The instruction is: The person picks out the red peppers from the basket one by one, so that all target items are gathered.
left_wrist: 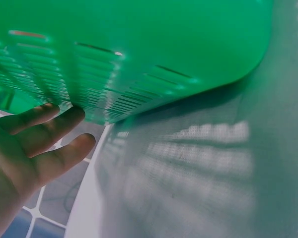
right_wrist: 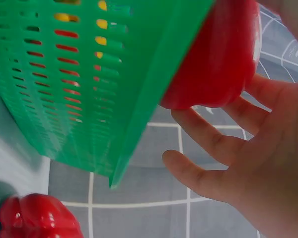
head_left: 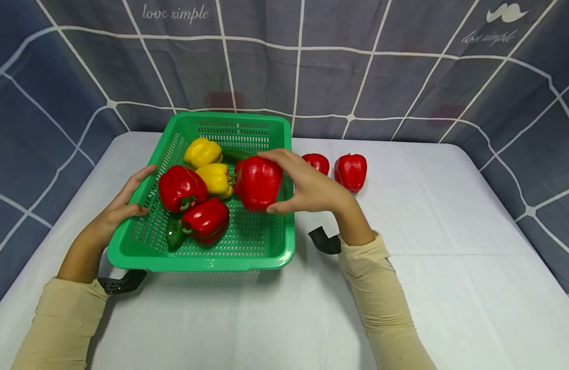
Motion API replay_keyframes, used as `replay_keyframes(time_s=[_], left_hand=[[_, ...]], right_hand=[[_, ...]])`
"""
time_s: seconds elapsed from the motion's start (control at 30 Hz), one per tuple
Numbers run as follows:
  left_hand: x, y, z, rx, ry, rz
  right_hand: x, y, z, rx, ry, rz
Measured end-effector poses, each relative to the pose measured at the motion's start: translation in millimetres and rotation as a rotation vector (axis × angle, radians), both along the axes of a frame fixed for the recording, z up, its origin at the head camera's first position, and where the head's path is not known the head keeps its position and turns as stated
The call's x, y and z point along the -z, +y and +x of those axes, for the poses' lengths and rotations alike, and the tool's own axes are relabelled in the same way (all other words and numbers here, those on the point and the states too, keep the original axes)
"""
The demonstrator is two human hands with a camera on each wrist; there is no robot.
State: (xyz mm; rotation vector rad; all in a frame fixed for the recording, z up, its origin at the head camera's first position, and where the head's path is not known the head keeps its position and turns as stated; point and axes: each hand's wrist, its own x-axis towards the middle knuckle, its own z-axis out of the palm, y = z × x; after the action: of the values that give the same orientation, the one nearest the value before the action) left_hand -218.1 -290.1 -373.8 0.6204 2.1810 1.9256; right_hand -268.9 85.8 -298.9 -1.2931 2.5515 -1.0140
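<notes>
In the head view, a green plastic basket holds red and yellow bell peppers and green vegetables. My right hand grips a large red bell pepper above the basket's right side, thumb at the near side and fingers over the far side. The right wrist view shows this pepper beside the rim, with fingertips against it. My left hand holds the basket's left rim, its thumb over the edge. In the left wrist view, other fingers extend along the basket's outer wall.
Inside the basket lie red bell peppers, yellow bell peppers and a dark green pepper. Two red bell peppers stand right of it on the white tablecloth. A grey checked curtain encloses the table.
</notes>
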Motion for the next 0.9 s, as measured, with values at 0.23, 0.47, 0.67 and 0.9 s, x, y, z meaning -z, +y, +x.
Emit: replay_keyframes(time_s=[0.23, 0.47, 0.67, 0.9], left_hand=[[-0.1, 0.0, 0.9, 0.007, -0.007, 0.016], [0.1, 1.6, 1.0, 0.015, -0.008, 0.027], [-0.2, 1.6, 0.5, 0.014, -0.011, 0.020], [-0.2, 0.7, 0.9, 0.013, -0.008, 0.027]], right_hand=[[-1.1, 13.0, -2.3, 0.039, -0.009, -0.024], [-2.0, 23.5, -3.4, 0.077, -0.036, -0.049], [-2.7, 32.1, -4.7, 0.102, -0.079, -0.066], [-3.6, 41.4, -6.5, 0.102, -0.068, -0.073]])
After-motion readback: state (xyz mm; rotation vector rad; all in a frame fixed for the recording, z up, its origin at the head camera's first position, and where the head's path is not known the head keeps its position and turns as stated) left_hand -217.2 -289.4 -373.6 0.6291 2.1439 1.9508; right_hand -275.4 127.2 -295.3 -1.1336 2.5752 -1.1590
